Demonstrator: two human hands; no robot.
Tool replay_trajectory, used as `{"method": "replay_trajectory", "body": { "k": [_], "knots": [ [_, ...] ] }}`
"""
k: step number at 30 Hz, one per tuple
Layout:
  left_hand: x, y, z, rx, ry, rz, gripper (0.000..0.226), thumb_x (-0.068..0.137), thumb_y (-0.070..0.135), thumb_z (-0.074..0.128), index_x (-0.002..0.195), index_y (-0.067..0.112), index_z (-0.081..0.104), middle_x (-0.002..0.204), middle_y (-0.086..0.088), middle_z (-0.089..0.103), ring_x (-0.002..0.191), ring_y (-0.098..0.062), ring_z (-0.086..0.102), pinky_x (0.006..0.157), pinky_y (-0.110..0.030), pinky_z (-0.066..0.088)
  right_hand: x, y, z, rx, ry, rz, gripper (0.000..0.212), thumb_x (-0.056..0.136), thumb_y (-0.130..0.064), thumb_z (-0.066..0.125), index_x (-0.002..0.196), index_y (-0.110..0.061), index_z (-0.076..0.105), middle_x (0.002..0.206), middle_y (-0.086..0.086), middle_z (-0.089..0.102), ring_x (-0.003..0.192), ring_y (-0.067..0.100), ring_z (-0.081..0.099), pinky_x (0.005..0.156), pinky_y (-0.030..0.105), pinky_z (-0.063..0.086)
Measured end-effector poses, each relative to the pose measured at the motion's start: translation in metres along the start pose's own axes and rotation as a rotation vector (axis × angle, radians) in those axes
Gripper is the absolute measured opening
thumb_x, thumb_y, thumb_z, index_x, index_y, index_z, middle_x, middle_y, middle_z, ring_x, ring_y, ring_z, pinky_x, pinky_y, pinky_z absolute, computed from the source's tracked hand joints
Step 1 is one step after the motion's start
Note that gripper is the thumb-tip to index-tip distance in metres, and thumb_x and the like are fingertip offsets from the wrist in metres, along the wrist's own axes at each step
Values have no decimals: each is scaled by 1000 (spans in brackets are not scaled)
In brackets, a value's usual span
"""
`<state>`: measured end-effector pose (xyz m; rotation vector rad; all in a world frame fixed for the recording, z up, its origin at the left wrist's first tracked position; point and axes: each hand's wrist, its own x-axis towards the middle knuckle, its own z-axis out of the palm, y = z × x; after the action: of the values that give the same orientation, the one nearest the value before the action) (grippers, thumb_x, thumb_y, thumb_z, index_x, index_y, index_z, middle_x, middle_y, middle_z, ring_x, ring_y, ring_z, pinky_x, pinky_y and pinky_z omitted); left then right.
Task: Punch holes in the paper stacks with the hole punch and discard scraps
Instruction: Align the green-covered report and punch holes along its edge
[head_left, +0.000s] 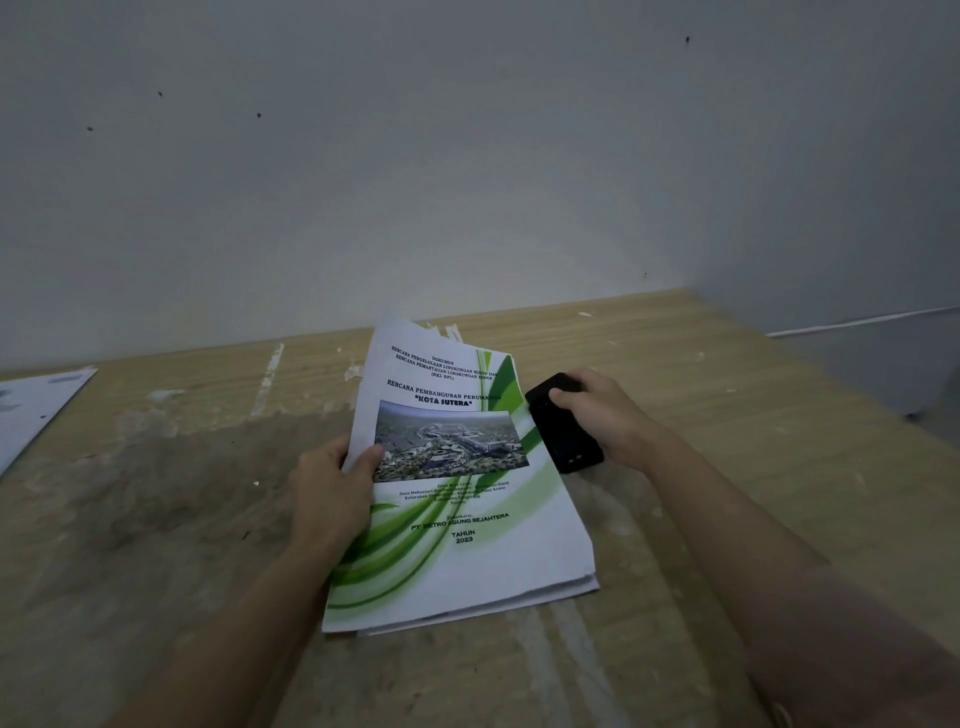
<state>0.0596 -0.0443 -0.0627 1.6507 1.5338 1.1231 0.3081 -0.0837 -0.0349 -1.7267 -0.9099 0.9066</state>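
A paper stack (467, 551) with a white and green printed cover and an aerial photo lies on the worn wooden table (156, 519). My left hand (327, 493) grips the stack's left edge, thumb on the cover, and the far end of the stack is lifted a little. A black hole punch (558, 431) sits against the stack's right edge, over the paper's margin. My right hand (602, 415) is closed over the punch from the right, fingers on its top.
Another white sheet (36, 405) lies at the table's far left edge. A grey wall (467, 156) rises right behind the table. Small white scraps (586, 314) dot the tabletop near the wall. The table ends at the right, by a lower floor area.
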Motion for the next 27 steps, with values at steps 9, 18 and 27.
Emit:
{"method": "replay_trajectory", "body": {
  "k": [9, 18, 27],
  "knots": [
    [6, 1, -17, -296, -5, -105, 34, 85, 13, 63, 114, -3, 62, 90, -8, 65, 77, -22, 59, 73, -29, 44, -26, -16, 24, -417, 213, -486, 55, 89, -16, 56, 139, -9, 33, 147, 4, 35, 137, 20, 31, 108, 23, 22],
    [9, 12, -39, -454, 45, -64, 16, 87, 16, 60, 103, 15, 60, 76, 6, 62, 66, -9, 58, 50, -14, 49, -31, -40, 42, 29, -75, -197, 27, 93, -22, 52, 101, 0, 65, 90, 14, 67, 81, 28, 64, 78, 41, 51],
    [20, 17, -45, -461, -140, -170, 16, 87, 24, 61, 94, 11, 66, 82, -11, 66, 75, -30, 63, 80, -50, 53, -36, -31, 47, 117, -46, -315, 22, 97, -13, 42, 91, -20, 62, 103, 12, 68, 96, 30, 64, 87, 40, 51]
  ]
}}
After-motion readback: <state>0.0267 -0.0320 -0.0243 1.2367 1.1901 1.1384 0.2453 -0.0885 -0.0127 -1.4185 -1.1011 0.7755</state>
